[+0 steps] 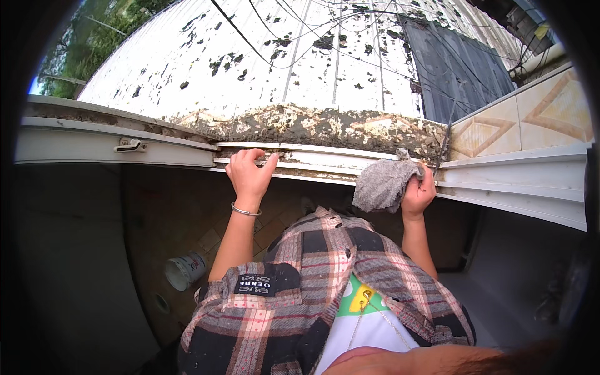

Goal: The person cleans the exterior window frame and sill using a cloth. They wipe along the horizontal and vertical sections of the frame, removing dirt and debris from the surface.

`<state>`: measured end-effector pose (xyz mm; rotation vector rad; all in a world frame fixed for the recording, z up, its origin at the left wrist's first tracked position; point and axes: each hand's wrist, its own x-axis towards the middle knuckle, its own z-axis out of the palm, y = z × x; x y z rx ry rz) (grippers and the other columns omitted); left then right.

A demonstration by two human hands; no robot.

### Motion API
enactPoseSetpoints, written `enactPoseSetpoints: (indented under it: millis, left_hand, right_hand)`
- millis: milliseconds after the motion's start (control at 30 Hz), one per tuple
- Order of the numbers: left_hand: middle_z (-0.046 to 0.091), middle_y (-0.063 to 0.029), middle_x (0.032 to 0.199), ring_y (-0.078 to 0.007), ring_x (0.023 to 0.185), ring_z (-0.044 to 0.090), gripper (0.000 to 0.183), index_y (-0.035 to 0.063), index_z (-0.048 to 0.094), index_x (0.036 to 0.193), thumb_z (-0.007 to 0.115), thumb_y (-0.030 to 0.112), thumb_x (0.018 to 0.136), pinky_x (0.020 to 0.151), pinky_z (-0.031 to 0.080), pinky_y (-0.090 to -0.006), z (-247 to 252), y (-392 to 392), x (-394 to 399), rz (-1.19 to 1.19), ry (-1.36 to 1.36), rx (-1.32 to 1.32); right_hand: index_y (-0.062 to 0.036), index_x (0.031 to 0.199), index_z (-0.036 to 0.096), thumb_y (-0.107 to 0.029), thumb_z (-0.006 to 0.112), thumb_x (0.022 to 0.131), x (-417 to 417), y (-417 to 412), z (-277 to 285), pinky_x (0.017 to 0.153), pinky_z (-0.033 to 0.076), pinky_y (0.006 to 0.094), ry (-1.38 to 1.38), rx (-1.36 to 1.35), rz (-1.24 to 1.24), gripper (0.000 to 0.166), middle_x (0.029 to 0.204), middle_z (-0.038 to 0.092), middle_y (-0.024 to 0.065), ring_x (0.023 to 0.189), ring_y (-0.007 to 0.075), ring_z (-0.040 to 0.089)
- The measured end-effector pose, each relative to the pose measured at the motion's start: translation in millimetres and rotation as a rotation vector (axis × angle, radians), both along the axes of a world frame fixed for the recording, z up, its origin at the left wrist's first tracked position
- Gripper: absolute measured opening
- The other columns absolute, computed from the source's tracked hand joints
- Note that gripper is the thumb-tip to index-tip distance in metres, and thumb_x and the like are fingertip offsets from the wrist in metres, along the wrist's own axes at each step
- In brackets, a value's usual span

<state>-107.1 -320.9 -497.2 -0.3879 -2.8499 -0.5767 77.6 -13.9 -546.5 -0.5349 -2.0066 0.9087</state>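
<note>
A grey, soiled cloth (380, 185) is bunched in my right hand (418, 197), at the right end of a dirty white sliding-window track (314, 165). Part of the cloth lies over the rails and the rest hangs on the near side. My left hand (248, 178) rests at the left part of the track, its fingertips over the rails and its thumb apart. Nothing is held in it. Brown grime shows in the grooves between the rails. The cloth hides the track beneath it.
Beyond the track runs a crumbling, dirt-crusted outer ledge (318, 126), then a white metal roof (225, 75) with peeling dark patches and cables above. A window sash with a handle (131, 146) stands left; a white frame (515, 180) stands right. A white bucket (185, 271) is on the floor.
</note>
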Motion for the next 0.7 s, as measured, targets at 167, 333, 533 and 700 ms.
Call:
enactPoseSetpoints:
  millis: [167,333,533,700]
  left_hand:
    - [0.056,-0.0096,0.095,-0.0312,0.103,0.045,0.046,0.0056,0.064,0.09,0.076,0.041,0.063,0.097,0.031,-0.0467,-12.9,28.4,8.2,0.206,-0.037,-0.123]
    - [0.059,-0.006,0.089,-0.0286,0.098,0.047,0.03,0.0085,0.061,0.077,0.073,0.033,0.065,0.094,0.031,-0.0448,-25.1,31.6,2.5,0.231,0.053,-0.124]
    - [0.061,-0.0021,0.064,-0.0238,0.084,0.054,0.011,0.0138,0.068,0.066,0.068,0.024,0.07,0.086,0.034,-0.0407,-30.5,13.9,-12.3,0.224,0.102,-0.234]
    - [0.068,-0.0054,0.069,-0.0221,0.068,0.062,0.009,0.0108,0.071,0.071,0.068,0.019,0.073,0.079,0.039,-0.0374,-9.0,4.8,-28.5,0.232,-0.253,-0.095]
  right_hand:
    - [0.0065,0.105,0.06,-0.003,0.057,0.086,0.1,1.5,-1.6,0.079,0.048,0.0392,-0.005,-0.04,0.022,0.021,0.092,0.064,0.0201,0.084,0.0368,0.062]
    - [0.0066,0.107,0.06,-0.003,0.056,0.085,2.1,4.6,-6.6,0.08,0.048,0.0406,-0.019,0.012,-0.008,0.024,0.094,0.064,0.0219,0.085,0.0384,0.062]
    - [0.0063,0.105,0.06,-0.003,0.059,0.084,0.5,0.8,-2.7,0.078,0.049,0.0403,-0.007,-0.025,0.015,0.023,0.092,0.064,0.021,0.084,0.0376,0.063]
    - [0.0052,0.108,0.06,-0.001,0.053,0.086,1.3,1.5,-1.6,0.081,0.047,0.0342,-0.005,-0.014,0.043,0.023,0.092,0.064,0.0161,0.085,0.0286,0.062]
